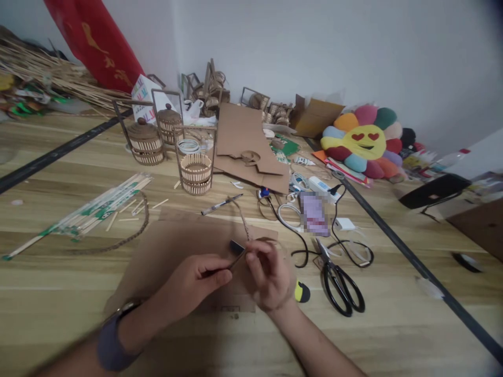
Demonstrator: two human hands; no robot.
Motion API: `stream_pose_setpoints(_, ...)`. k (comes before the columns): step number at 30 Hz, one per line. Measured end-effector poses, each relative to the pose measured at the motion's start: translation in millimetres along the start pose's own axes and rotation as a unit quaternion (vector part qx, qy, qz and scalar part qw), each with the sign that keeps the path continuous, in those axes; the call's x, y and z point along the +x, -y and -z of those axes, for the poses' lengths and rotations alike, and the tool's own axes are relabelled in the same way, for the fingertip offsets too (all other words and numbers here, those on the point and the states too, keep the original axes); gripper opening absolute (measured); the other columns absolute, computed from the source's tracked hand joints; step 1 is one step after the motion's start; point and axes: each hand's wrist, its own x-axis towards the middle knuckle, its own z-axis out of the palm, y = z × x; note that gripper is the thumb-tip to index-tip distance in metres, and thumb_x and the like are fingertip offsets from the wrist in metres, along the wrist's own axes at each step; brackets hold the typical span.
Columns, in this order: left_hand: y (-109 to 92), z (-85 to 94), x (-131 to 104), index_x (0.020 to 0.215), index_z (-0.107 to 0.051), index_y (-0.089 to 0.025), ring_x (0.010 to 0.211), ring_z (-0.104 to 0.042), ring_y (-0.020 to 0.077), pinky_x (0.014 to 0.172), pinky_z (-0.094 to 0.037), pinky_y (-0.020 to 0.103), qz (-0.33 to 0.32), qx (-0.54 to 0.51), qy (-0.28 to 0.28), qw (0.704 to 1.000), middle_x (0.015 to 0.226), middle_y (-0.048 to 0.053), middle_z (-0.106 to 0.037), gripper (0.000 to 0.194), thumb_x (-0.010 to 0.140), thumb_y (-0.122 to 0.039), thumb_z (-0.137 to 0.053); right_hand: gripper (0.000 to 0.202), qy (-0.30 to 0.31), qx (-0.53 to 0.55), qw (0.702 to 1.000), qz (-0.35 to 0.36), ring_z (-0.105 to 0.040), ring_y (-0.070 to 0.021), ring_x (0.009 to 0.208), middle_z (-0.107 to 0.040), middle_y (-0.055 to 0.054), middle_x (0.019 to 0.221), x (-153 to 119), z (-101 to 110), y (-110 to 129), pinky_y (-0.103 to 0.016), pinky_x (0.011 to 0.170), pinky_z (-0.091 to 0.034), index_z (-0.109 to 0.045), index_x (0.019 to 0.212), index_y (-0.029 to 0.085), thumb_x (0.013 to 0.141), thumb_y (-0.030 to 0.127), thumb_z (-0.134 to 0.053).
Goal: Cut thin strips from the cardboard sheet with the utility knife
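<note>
My left hand [204, 283] pinches a thin brown strip between thumb and fingers. Close beside it, my right hand [271, 272] has its fingertips closed on the same strip. From the right fingertips a braided brown cord [245, 225] rises away from me; it looks continuous with the strip, though the fingers hide the join. A small dark flat piece [236, 247] shows just behind the hands, its kind unclear. Both hands are above a brown cardboard sheet [157, 262] on the wooden surface. Another braided cord [137, 230] curves at the left.
Black-handled scissors [341, 288] lie at the right, near cables and a phone [314, 214]. Beyond the sheet are a pen [222, 204], a small slatted bucket [196, 175] and cut cardboard [241, 131]. Packaged wooden sticks [102, 204] lie left; a flower cushion [363, 141] stands back right.
</note>
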Motion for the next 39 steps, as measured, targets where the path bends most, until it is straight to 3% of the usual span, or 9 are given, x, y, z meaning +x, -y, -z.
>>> stream_pose_setpoints(3,2.5,3.0,1.4,0.071,-0.065,-0.015,0.058,-0.040,0.0124,0.056,-0.028,0.024,0.043,-0.062,0.039,0.996,0.060,-0.004,-0.046,0.039,0.086,-0.050,-0.056,0.011,0.019,0.128,0.986,-0.106,-0.066,-0.0171,0.079,-0.071,-0.003,0.088,4.2,1.6,0.5,-0.028,0.070,-0.052,-0.069,0.095,0.024,0.088,0.029,-0.063)
stream_pose_setpoints(7,7.5,1.2,1.7,0.071,-0.064,-0.014,0.051,-0.032,0.0104,0.050,-0.021,0.024,0.089,-0.123,0.071,0.986,0.052,-0.006,-0.038,0.050,0.082,-0.063,-0.056,0.017,0.016,0.294,0.925,-0.239,-0.059,-0.0131,0.064,-0.071,-0.002,0.081,7.1,-0.2,-2.5,-0.026,0.061,-0.049,-0.068,0.079,0.022,0.076,0.036,-0.077)
stream_pose_setpoints(10,9.2,-1.9,1.3,0.072,-0.065,-0.014,0.051,-0.037,0.0100,0.049,-0.024,0.024,0.099,-0.182,0.102,0.973,0.056,-0.004,-0.047,0.055,0.079,-0.068,-0.058,0.022,-0.001,0.382,0.881,-0.280,-0.050,-0.0094,0.052,-0.067,0.001,0.071,8.1,-2.7,-5.9,-0.022,0.051,-0.042,-0.062,0.070,0.021,0.068,0.033,-0.081)
stream_pose_setpoints(15,5.0,-1.9,-0.2,0.080,-0.067,-0.014,0.050,-0.042,0.0082,0.048,-0.027,0.023,0.157,-0.250,0.139,0.945,0.072,0.002,-0.065,0.048,0.075,-0.061,-0.069,0.027,0.012,0.412,0.855,-0.316,-0.054,-0.0110,0.060,-0.063,0.002,0.075,12.4,-1.8,-7.8,-0.021,0.055,-0.045,-0.059,0.084,0.024,0.065,0.026,-0.078)
stream_pose_setpoints(18,3.0,1.2,0.3,0.080,-0.069,-0.013,0.050,-0.042,0.0087,0.047,-0.030,0.023,0.203,-0.281,0.115,0.931,0.068,0.002,-0.065,0.043,0.072,-0.055,-0.074,0.029,-0.004,0.361,0.873,-0.327,-0.056,-0.0118,0.061,-0.063,0.001,0.078,15.2,1.4,-11.7,-0.024,0.059,-0.048,-0.057,0.087,0.023,0.067,0.031,-0.077)
stream_pose_setpoints(23,3.4,3.9,3.7,0.077,-0.070,-0.013,0.056,-0.047,0.0092,0.053,-0.037,0.021,0.221,-0.334,0.032,0.916,0.068,0.002,-0.064,0.039,0.067,-0.050,-0.079,0.019,-0.011,0.113,0.967,-0.227,-0.053,-0.0126,0.060,-0.056,0.004,0.067,12.2,5.1,-10.1,-0.024,0.057,-0.044,-0.060,0.095,0.022,0.081,0.033,-0.065)
stream_pose_setpoints(26,4.8,2.7,4.9,0.072,-0.067,-0.014,0.058,-0.048,0.0101,0.057,-0.040,0.022,0.212,-0.353,0.004,0.911,0.062,-0.002,-0.058,0.039,0.066,-0.050,-0.080,0.005,0.078,-0.038,0.994,-0.069,-0.052,-0.0125,0.059,-0.054,0.003,0.065,6.2,5.1,1.3,-0.024,0.057,-0.043,-0.062,0.085,0.021,0.087,0.025,-0.059)
stream_pose_setpoints(29,5.0,0.8,5.0,0.069,-0.062,-0.016,0.056,-0.047,0.0099,0.055,-0.040,0.023,0.200,-0.365,-0.005,0.909,0.061,-0.003,-0.055,0.042,0.065,-0.053,-0.081,0.010,0.189,-0.079,0.978,0.045,-0.055,-0.0134,0.063,-0.058,0.001,0.067,1.1,4.1,11.5,-0.024,0.058,-0.042,-0.062,0.081,0.021,0.089,0.020,-0.055)
stream_pose_setpoints(39,5.0,-2.4,6.8,0.068,-0.055,-0.016,0.057,-0.047,0.0091,0.055,-0.039,0.022,0.140,-0.365,-0.015,0.920,0.061,-0.005,-0.053,0.046,0.064,-0.053,-0.082,0.011,0.228,-0.051,0.968,-0.095,-0.046,-0.0099,0.053,-0.053,0.004,0.060,-0.1,-1.0,12.3,-0.020,0.049,-0.036,-0.061,0.071,0.020,0.081,0.018,-0.058)
